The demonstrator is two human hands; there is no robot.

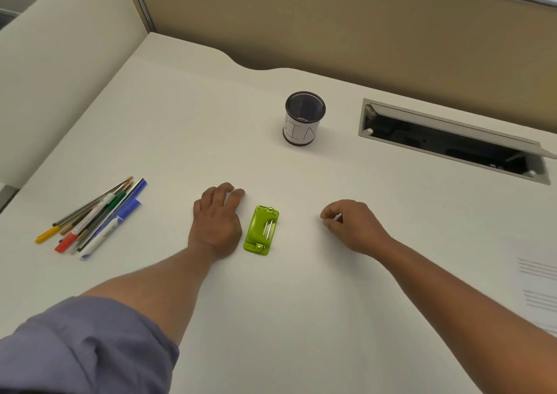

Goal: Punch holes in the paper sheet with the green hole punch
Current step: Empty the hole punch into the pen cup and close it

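The green hole punch (261,230) lies flat on the white desk (301,303), between my two hands. My left hand (216,221) rests palm down just left of the punch, fingers spread, holding nothing. My right hand (351,226) sits to the right of the punch with a gap between them, its fingers loosely curled and nothing visibly in them. A paper sheet (538,291) with faint printed lines lies at the desk's right edge, partly cut off by the frame.
A pile of several pens and pencils (93,218) lies at the left. A black mesh pen cup (304,118) with a white label stands behind the punch. An open cable hatch (452,140) is set into the desk at the back right. Partition walls border the desk.
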